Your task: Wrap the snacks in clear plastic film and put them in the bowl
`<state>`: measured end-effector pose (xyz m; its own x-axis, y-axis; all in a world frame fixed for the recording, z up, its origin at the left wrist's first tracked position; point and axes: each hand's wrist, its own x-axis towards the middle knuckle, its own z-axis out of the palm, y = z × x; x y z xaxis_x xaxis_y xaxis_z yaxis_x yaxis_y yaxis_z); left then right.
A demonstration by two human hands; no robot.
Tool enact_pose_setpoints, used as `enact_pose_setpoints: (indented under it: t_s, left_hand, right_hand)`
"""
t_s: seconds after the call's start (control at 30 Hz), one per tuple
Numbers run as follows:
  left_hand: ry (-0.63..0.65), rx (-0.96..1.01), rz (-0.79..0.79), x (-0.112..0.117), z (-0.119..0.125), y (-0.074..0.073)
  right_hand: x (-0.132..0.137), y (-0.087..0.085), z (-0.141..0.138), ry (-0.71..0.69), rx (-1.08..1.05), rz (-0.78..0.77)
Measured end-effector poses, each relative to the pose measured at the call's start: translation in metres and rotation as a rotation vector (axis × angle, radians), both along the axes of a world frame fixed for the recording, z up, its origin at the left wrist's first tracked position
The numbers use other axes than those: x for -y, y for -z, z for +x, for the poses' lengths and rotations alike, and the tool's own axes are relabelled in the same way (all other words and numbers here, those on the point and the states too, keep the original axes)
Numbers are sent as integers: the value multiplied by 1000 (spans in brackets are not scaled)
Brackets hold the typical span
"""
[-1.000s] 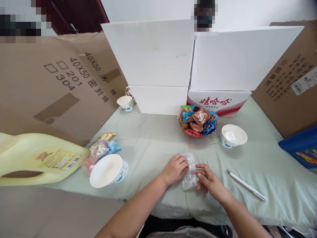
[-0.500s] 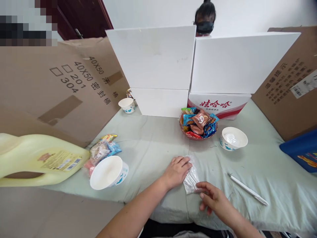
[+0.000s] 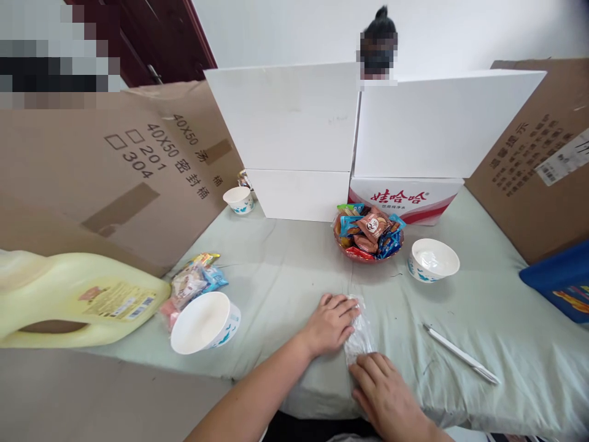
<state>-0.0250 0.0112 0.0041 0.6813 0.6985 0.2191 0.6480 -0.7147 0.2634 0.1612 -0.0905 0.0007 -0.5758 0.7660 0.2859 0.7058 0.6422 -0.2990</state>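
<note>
A small clear plastic bag (image 3: 359, 330) lies flat on the pale green cloth (image 3: 285, 270) near the front edge. My left hand (image 3: 332, 322) rests on the bag's left side with its fingers stretched out flat. My right hand (image 3: 385, 395) lies palm down on the bag's near end, fingers flat and together. Neither hand grips anything that I can see.
A red bowl of wrapped snacks (image 3: 369, 233) stands behind the bag, a white paper bowl (image 3: 433, 259) to its right, a pen (image 3: 460, 353) at the right. At the left are another paper bowl (image 3: 204, 321), loose snack packets (image 3: 196, 281) and a yellow jug (image 3: 78, 298). Cardboard and white boxes wall the back.
My right hand has slid toward me along the bag and turned palm down on its near end. My left hand has opened flat on the bag.
</note>
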Motion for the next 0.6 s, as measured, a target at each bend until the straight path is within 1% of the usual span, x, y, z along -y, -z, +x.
enact_pose_setpoints:
  t_s: [0.07,0.13,0.2,0.27,0.33,0.47,0.53,0.6]
  left_hand:
    - [110,6,-13,1,-1,-1]
    - [163,9,-29,2,-1,-2]
    - [169,13,-51,2,0,-3]
    - [169,22,-80,2,0,-4]
    - [180,28,-104,3,0,-6]
    - [221,3,-126,3,-1,-10]
    - [231,-7,-119,2,-1,-11]
    - [232,-9,-105,2,-1,-13]
  right_hand:
    - [7,3,3,-52,-6,29]
    - [11,2,9,-78,-1,102]
    - [10,-1,13,-51,11,136]
    - [10,0,14,-15,4,100]
    - [12,5,14,2,-42,53]
    - [15,14,13,-36,-113,22]
    - [14,12,14,-65,-122,39]
    - [10,5,14,-113,-114,68]
